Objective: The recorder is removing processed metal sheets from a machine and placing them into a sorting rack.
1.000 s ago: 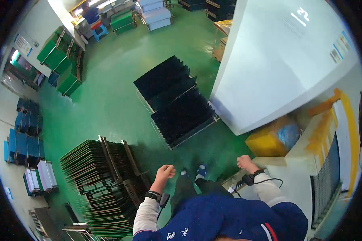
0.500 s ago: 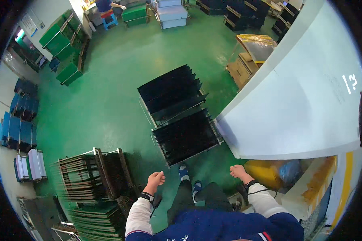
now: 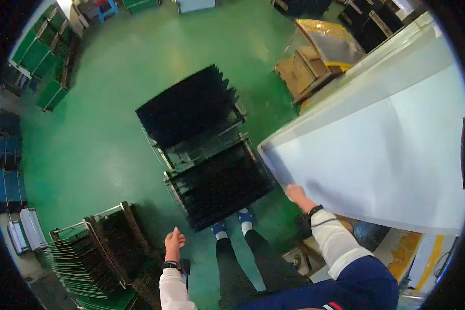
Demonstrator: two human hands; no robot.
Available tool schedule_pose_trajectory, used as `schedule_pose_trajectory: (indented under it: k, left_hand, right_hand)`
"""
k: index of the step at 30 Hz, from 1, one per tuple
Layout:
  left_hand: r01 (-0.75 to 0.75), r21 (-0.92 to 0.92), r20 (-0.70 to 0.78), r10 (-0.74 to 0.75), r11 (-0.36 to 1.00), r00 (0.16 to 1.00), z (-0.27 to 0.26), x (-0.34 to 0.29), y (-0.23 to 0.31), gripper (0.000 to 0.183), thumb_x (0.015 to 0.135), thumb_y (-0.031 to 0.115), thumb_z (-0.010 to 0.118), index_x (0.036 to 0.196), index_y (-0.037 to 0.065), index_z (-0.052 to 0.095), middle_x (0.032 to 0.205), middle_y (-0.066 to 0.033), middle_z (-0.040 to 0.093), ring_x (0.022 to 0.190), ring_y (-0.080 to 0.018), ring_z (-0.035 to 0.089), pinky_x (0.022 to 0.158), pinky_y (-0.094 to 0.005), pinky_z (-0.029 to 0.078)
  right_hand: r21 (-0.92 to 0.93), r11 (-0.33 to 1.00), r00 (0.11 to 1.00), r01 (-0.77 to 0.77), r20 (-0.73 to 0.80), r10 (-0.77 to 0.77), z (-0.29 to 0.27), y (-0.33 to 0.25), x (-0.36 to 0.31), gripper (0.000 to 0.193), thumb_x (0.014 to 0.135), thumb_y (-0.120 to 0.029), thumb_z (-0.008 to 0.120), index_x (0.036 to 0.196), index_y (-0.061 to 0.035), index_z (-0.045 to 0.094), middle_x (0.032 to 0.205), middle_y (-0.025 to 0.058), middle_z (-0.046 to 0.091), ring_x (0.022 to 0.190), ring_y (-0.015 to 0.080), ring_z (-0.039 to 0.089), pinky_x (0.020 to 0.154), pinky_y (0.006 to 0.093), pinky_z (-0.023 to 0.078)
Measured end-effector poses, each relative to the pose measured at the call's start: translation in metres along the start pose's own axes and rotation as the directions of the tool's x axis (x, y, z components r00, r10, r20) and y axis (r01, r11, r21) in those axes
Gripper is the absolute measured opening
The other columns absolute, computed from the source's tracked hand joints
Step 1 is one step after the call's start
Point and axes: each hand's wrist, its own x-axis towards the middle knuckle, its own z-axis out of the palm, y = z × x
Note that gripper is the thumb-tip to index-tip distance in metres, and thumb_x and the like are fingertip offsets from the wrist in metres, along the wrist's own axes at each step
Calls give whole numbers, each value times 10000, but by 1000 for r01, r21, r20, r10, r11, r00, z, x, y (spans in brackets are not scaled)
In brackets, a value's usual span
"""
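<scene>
My left hand [image 3: 174, 243] hangs over the green floor, left of my feet. It holds nothing I can see, and its fingers are loosely bent and a little apart. My right hand [image 3: 296, 195] is by the lower left corner of a large white panel [image 3: 367, 150]. Its fingers are blurred, and I cannot tell whether it touches the panel. Just beyond my feet stands a rack packed with thin black sheets [image 3: 222, 183]. Behind it is a second rack with larger black sheets [image 3: 188, 106], their right edges fanned out.
At lower left stands a rack of stacked trays [image 3: 88, 253]. Green bins [image 3: 51, 93] and blue bins [image 3: 6, 183] line the left side. A cardboard box [image 3: 296, 77] sits beyond the white panel. A yellow-striped surface [image 3: 431, 263] is at lower right.
My view has shifted and my feet are now closer to the black racks. My right hand has moved up to the white panel's corner. My left hand has dropped lower and left.
</scene>
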Motion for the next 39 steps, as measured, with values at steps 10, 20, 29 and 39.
schedule_pose_trajectory:
  k: [10,20,29,39]
  left_hand:
    - [20,-15,-89,-22,1000,996,20,81,3,460,795,487,554,955,56,532,833,-37,548,703,-127,520,570,-226,398]
    - [106,-16,-6,-106,994,994,25,168,-6,738,800,594,445,1277,38,355,1282,-124,392,1111,-283,411,894,-399,329]
    - [317,111,-35,-315,942,948,9,235,-16,583,784,553,479,1218,164,448,1139,-24,514,964,-179,501,781,-332,409]
    - [280,132,-162,-258,951,952,7,228,-9,452,756,294,555,1198,250,470,1134,42,509,1012,-160,446,823,-346,340]
  right_hand:
    - [819,316,856,-480,356,376,18,38,122,315,807,-309,493,948,-53,609,827,29,612,718,153,545,641,320,432]
    - [696,274,747,-663,594,298,52,26,186,514,802,-495,519,1087,-68,537,970,22,549,830,143,483,699,292,379]
    - [763,166,780,-625,602,169,95,43,213,448,861,-318,470,1236,-75,430,1137,44,521,1026,131,466,864,296,365]
    - [617,173,640,-768,728,245,47,-20,206,340,871,-205,428,1185,-80,463,1083,47,550,950,150,528,819,307,419]
